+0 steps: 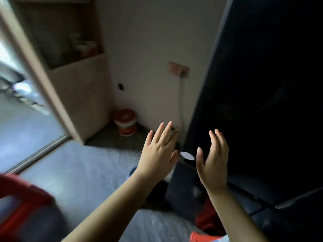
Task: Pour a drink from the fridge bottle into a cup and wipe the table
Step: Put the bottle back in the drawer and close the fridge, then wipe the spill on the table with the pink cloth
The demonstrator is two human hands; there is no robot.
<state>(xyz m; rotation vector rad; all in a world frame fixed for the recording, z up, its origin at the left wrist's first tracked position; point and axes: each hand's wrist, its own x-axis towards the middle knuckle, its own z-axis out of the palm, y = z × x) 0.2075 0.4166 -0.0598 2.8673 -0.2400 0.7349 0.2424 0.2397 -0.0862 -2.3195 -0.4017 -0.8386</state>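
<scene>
- The left hand (158,154) and right hand (214,159) are raised side by side, fingers spread apart and holding nothing.
- The dark fridge (262,84) stands closed just beyond the right hand; bottle and cup cannot be seen.
- A red-and-white bucket (125,122) sits on the floor (78,172) in the corner.

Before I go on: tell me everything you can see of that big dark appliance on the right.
The fridge is a tall, black, glossy-looking cabinet filling the right side, standing upright against the pale wall. Its door looks shut; seams cross its lower front. A small pale oval patch sits at its left edge. The open right hand is raised in front of it; whether it touches is unclear.
</scene>
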